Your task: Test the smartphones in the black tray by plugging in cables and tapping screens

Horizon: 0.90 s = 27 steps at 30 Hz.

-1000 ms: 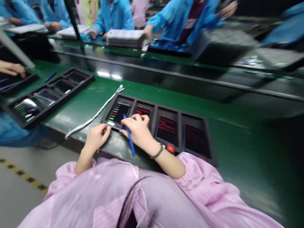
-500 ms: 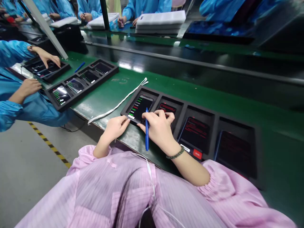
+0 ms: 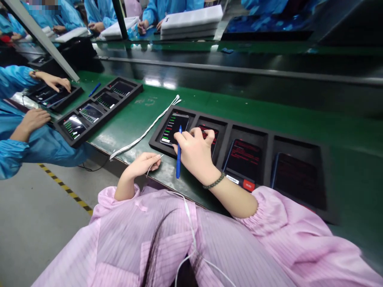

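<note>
My right hand (image 3: pixel 197 153) is closed on a blue pen (image 3: pixel 178 159), which sticks out on both sides of the fingers. Its curled fingers are over the second smartphone (image 3: pixel 209 133) in a dark tray (image 3: pixel 228 139), hiding much of that phone. My left hand (image 3: pixel 145 163) pinches a thin white cord (image 3: pixel 161 156) with a small tip, at the bench edge just below the tray. Close by in the first slot lies a smartphone (image 3: pixel 172 129) showing a list of green, white and red lines. Two more smartphones, one a dark phone (image 3: pixel 243 159) with red text, fill the slots at right.
White twisted cables (image 3: pixel 143 135) lie on the green bench (image 3: pixel 128 119) left of the tray. Beyond them stands another phone tray (image 3: pixel 103 117) and a blue pen (image 3: pixel 95 89). A co-worker's hands (image 3: pixel 37 119) are at far left. A dark conveyor strip (image 3: pixel 209 71) runs behind.
My left hand has drawn back from the first phone's lower end, toward me, and the cord tip now shows. My right hand stays over the second phone with the pen. The view has shifted slightly.
</note>
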Motion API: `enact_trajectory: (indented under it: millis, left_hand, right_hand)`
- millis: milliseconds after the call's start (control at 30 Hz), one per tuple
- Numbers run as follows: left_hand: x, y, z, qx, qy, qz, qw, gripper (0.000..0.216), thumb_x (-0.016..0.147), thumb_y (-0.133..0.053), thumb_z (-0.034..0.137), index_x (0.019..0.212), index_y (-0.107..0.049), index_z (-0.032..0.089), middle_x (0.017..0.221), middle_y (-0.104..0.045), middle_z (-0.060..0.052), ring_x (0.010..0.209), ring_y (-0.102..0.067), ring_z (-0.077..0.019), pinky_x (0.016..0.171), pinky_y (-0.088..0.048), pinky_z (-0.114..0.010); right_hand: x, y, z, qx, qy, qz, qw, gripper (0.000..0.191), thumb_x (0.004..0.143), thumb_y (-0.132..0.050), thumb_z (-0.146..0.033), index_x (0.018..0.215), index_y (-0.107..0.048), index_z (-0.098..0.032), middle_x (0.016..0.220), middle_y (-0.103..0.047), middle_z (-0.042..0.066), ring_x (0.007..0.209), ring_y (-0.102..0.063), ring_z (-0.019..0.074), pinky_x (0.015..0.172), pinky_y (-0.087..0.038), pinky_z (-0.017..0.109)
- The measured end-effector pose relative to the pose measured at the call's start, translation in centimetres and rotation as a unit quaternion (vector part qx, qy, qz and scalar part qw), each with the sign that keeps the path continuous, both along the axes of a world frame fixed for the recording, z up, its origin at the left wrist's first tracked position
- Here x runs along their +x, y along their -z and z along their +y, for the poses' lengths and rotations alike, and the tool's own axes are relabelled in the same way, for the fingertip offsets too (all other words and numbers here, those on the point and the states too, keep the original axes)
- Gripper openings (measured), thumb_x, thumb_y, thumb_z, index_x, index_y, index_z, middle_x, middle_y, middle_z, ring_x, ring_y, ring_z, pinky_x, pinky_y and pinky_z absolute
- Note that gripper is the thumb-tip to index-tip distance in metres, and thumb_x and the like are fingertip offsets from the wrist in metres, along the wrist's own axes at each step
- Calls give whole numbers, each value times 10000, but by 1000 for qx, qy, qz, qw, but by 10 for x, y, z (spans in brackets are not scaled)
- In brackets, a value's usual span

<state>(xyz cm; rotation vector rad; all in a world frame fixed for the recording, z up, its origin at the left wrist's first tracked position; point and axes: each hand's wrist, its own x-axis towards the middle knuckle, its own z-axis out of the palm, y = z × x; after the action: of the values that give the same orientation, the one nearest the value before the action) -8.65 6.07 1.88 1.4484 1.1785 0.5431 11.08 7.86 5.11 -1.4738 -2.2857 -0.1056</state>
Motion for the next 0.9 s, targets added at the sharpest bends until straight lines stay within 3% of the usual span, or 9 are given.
enact_trajectory:
  millis: [133, 300, 400, 533, 633, 900]
  left_hand:
    - [20, -2, -9, 0, 22, -15, 1000, 506, 894, -466, 684, 802, -532, 191, 560, -510, 34, 501, -429, -107, 519, -333, -235]
    - [57, -4, -17, 27, 69, 66, 995, 309, 1003, -402, 400, 836, -559, 193, 591, -597, 28, 566, -553, -130, 642, -417, -244]
    - [72, -8, -19, 52, 63, 123, 989, 298, 1018, -396, 327, 813, -568, 197, 567, -613, 34, 568, -581, -144, 666, -415, -255]
    - [76, -10, -21, 62, 40, 135, 988, 315, 1025, -397, 314, 779, -559, 202, 559, -632, 36, 581, -600, -151, 687, -420, -257]
    - [76, -9, -21, 58, 19, 132, 989, 332, 1028, -390, 320, 764, -555, 205, 559, -651, 33, 579, -607, -152, 689, -429, -255]
    - [88, -7, -23, 50, -34, 148, 987, 387, 1030, -374, 383, 751, -579, 210, 566, -689, 17, 602, -658, -170, 746, -479, -268]
  right_hand:
    - [22, -30, -7, 47, -3, 34, 998, 210, 1005, -507, -346, 1088, -650, -216, 1016, -719, 79, 1064, -515, 311, 980, -232, 509]
    - [83, -56, -13, 56, -39, 39, 997, 356, 1034, -415, -504, 1050, -637, -228, 952, -701, 79, 966, -572, 287, 902, -307, 474]
    - [111, -49, 0, 33, -71, 16, 997, 401, 1032, -374, -542, 1037, -630, -233, 914, -692, 76, 889, -587, 271, 874, -334, 465]
    - [129, -27, 28, -32, -51, -20, 998, 386, 1017, -374, -524, 1020, -617, -224, 838, -675, 78, 845, -598, 274, 852, -360, 457]
    - [130, -15, 46, -87, -38, -47, 994, 332, 1005, -398, -457, 1042, -610, -204, 875, -688, 95, 871, -625, 280, 858, -386, 443]
    - [119, -2, 79, -187, -94, -39, 977, 233, 1003, -452, -354, 1030, -585, -164, 995, -692, 154, 868, -641, 269, 755, -406, 350]
